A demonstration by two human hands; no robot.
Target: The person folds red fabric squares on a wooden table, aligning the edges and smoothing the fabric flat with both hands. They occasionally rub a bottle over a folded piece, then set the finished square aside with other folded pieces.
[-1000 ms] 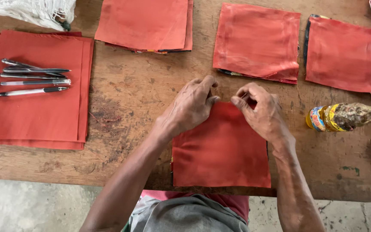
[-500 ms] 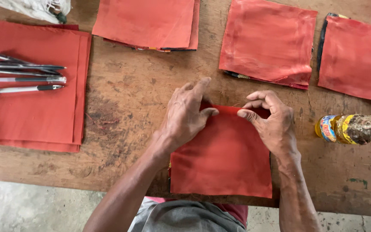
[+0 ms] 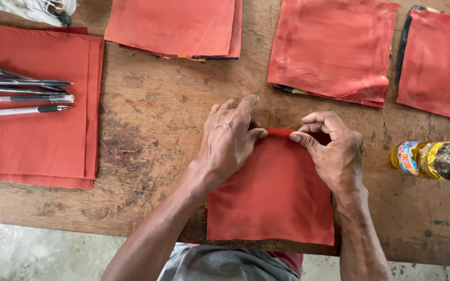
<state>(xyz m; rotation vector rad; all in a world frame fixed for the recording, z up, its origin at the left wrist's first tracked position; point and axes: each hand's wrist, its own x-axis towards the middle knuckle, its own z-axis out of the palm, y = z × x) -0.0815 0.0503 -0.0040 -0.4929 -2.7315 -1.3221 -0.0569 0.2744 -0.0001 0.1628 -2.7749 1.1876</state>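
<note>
Both hands pinch the far edge of a red cloth lying on the worktop under them: left hand and right hand each nip the folded rim between thumb and fingers. Left of the left hand lie pens on a cloth stack; right of the right hand, a bottle.

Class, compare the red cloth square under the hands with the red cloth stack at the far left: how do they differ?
The cloth square lies at the table's near edge, its top edge pinched and rolled by the left hand and right hand. The cloth stack lies flat, untouched, several layers deep, with pens on top. Both are red-orange and roughly square.
</note>
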